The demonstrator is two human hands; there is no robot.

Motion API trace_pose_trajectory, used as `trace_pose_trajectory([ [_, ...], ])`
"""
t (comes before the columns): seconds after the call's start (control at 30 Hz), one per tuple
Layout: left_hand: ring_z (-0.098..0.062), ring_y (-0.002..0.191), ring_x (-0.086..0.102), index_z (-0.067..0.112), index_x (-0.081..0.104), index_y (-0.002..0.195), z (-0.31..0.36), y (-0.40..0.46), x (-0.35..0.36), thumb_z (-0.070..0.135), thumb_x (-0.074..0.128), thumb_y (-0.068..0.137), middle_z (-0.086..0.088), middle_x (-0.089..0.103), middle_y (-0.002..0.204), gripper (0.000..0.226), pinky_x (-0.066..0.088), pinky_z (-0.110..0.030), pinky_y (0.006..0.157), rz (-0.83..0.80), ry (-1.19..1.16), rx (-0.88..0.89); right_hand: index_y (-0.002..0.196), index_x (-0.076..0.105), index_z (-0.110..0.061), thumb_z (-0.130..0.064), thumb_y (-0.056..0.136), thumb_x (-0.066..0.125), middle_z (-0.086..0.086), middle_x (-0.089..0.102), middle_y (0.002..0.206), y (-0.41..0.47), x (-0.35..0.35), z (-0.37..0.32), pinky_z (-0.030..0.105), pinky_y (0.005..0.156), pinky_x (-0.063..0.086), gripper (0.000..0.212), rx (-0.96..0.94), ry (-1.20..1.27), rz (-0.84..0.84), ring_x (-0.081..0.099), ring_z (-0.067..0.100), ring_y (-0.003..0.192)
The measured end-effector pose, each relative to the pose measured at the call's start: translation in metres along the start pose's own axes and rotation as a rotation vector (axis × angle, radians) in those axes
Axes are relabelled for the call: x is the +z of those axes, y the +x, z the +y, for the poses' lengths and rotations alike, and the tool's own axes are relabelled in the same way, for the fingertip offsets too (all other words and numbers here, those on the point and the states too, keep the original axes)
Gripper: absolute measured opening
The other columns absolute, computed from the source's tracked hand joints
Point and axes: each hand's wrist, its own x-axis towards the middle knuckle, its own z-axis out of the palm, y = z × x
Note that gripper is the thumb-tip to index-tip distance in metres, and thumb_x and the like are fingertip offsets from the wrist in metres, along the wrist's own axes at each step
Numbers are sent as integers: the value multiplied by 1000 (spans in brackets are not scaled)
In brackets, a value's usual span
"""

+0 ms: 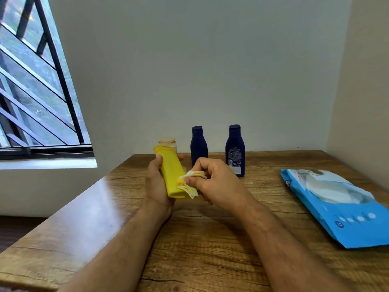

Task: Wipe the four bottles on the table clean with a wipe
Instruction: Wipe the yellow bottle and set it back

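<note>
Gripping the yellow bottle (173,175) above the table (202,239) in curled left hand (156,182) fingers, the right hand (212,182) is pinching the wipe (189,184), ideally rotating for full coverage, before both blue bottles (199,145).

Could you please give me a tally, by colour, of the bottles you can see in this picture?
Yellow: 1, the yellow bottle held in the left hand while the right hand rubs the wipe on it.
Dark blue: 2, the left blue bottle and the right blue bottle, upright on the table.
Cream: 1, the cream bottle, mostly hidden behind the yellow one.
Total: 4 bottles.
</note>
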Motion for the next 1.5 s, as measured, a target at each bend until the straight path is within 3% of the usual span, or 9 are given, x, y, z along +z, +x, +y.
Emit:
trace_pose_trajectory([
  [0.13, -26, 77, 60, 6, 66, 100, -1, 3, -2, 49, 33, 101, -11, 65, 79, 54, 49, -39, 75, 121, -107, -40, 82, 63, -21, -28, 88, 73, -7, 65, 73, 1, 0, -1, 14, 46, 40, 13, -8, 70, 82, 55, -2, 52],
  [0.33, -33, 106, 65, 5, 56, 124, 4, 6, -5, 50, 33, 103, -21, 65, 114, 54, 55, -48, 93, 180, -217, -29, 88, 65, -25, -31, 87, 73, -9, 69, 85, 1, 6, -1, 15, 59, 52, 10, -31, 88, 162, 67, 4, 75],
  [0.47, -28, 95, 68, 9, 54, 116, 1, 4, 0, 45, 36, 105, -19, 65, 108, 42, 62, -40, 71, 146, -187, -6, 87, 64, -25, -31, 87, 73, -10, 68, 85, 1, 8, -1, 12, 60, 52, 11, -70, 76, 209, 65, -1, 78],
  [0.67, -29, 95, 66, 10, 54, 111, 0, 3, 2, 42, 38, 105, -18, 64, 103, 36, 58, -45, 81, 128, -100, -22, 88, 65, -24, -32, 84, 75, -9, 70, 90, 0, 9, -3, 20, 65, 55, 13, -91, 71, 192, 66, 5, 81],
  [0.9, -17, 66, 70, 13, 54, 102, 0, 7, -1, 41, 37, 105, -11, 62, 86, 32, 60, -31, 55, 103, -113, 22, 88, 63, -27, -33, 86, 73, -13, 68, 87, 2, 4, 4, 16, 65, 54, 12, -27, 18, 313, 65, 2, 80],
  [1.1, -9, 62, 71, 13, 57, 99, -2, 7, -2, 38, 36, 106, -7, 66, 83, 33, 56, -26, 55, 154, -4, 115, 88, 66, -24, -32, 85, 75, -12, 68, 89, 0, 6, 2, 14, 62, 53, 12, -39, 40, 177, 65, 1, 82],
  [1.27, -6, 57, 69, 14, 54, 96, -1, 6, -1, 36, 33, 107, 4, 71, 63, 33, 55, -23, 50, 101, -8, 187, 84, 64, -27, -32, 84, 76, -12, 69, 89, 2, 6, 3, 21, 68, 57, 13, -38, 38, 231, 66, 2, 82],
  [1.37, -11, 61, 69, 15, 56, 103, 0, 8, -3, 41, 33, 106, -3, 69, 72, 35, 56, -28, 52, 67, -29, 169, 86, 63, -28, -32, 85, 74, -11, 68, 90, 3, 6, 6, 28, 74, 58, 12, -10, 7, 254, 66, 4, 84],
  [1.5, -14, 58, 68, 12, 59, 104, 3, 6, -5, 42, 35, 104, -5, 70, 69, 39, 54, -25, 49, 22, -110, 77, 91, 64, -22, -28, 90, 69, -7, 67, 77, 3, 3, 4, 19, 50, 48, 8, 19, 140, 183, 61, 2, 57],
])
